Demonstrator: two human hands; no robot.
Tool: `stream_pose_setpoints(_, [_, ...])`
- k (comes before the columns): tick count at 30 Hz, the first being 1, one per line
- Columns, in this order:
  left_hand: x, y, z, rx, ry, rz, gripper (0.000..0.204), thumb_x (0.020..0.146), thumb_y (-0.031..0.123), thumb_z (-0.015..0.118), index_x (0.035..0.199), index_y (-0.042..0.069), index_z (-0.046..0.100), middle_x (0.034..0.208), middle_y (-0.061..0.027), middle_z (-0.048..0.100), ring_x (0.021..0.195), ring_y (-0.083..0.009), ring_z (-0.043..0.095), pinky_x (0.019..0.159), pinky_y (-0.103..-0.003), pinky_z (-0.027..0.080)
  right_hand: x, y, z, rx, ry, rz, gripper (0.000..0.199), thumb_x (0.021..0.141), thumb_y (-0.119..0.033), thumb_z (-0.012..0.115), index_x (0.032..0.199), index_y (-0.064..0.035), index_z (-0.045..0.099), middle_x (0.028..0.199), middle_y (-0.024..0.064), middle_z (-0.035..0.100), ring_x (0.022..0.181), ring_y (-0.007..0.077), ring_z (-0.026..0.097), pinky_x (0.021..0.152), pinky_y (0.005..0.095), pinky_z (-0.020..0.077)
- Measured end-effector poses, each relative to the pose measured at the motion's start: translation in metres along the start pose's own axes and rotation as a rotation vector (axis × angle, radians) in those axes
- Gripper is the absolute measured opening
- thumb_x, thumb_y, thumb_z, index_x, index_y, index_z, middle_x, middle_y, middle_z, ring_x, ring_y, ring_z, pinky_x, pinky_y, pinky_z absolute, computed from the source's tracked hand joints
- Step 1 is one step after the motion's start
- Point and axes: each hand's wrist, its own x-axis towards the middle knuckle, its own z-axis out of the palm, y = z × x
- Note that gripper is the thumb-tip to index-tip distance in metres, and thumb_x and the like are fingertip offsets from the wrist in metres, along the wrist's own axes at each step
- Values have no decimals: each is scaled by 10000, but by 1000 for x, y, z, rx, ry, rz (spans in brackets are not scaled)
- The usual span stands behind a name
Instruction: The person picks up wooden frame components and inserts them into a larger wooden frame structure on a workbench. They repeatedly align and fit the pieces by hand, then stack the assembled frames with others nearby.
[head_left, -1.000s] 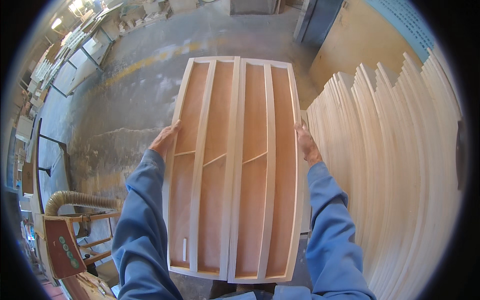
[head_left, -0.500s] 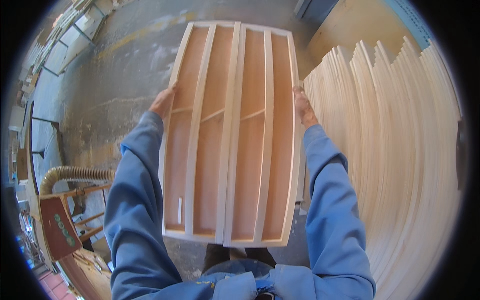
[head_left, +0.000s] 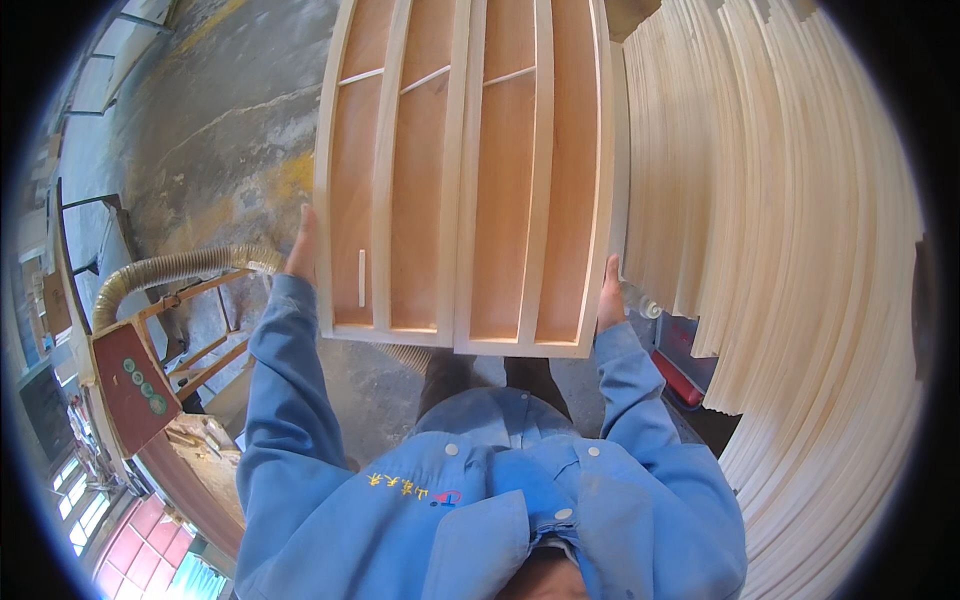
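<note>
Two narrow wooden frames (head_left: 463, 200) with reddish-brown board backing lie side by side in front of me, their long middle rails together. Pale lengthwise rails divide them, and several thin light strips lie in the bays. One short pale strip (head_left: 362, 278) sits upright in the near left bay. My left hand (head_left: 303, 247) is on the outer left edge near the close end, thumb up along the side, other fingers mostly hidden. Against the right edge, my right hand (head_left: 610, 293) holds in the same way, its fingers partly hidden.
A tall stack of pale wooden boards (head_left: 790, 230) fills the right side. On the left are a ribbed duct hose (head_left: 180, 265) and a machine with a red panel (head_left: 138, 385). A red and grey object (head_left: 682, 370) shows low beside the stack. Stained concrete floor (head_left: 230, 130) lies beyond.
Both hands have shifted from farther up the frames' sides to near their close end. The frames now appear higher in view, their far end out of sight.
</note>
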Motion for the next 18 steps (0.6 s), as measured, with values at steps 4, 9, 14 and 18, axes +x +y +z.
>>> stream_pose_setpoints(4, [-8,-17,-18,-136,-226,-82,806,1020,648,343,1549,40,320,1564,-57,386,1417,-201,375,1174,-326,291,-7,15,-10,-16,-29,-21,715,1040,-620,305,1449,-56,466,1390,116,553,1244,241,543,1024,338,467])
stream_pose_setpoints(9, [34,-48,-39,-76,-211,67,757,1031,633,330,1519,58,387,1489,-52,489,1332,-200,477,1124,-321,365,5,20,-17,67,-25,-22,708,1040,-614,317,1426,-45,487,1366,116,573,1214,249,566,1003,345,489])
stream_pose_setpoints(14, [79,-65,-41,-48,-212,67,787,1025,650,311,1503,34,414,1479,-93,507,1331,-224,484,1136,-337,350,30,38,-55,67,-41,77,592,1040,-505,380,1422,-69,500,1373,127,576,1234,276,564,1026,371,478])
stream_pose_setpoints(18, [43,-22,-19,755,155,111,822,1008,670,326,1460,-1,473,1477,-138,516,1318,-226,501,1140,-361,342,18,98,-117,-903,55,-54,543,996,-440,467,1418,-103,514,1346,136,601,1217,311,577,1028,392,471])
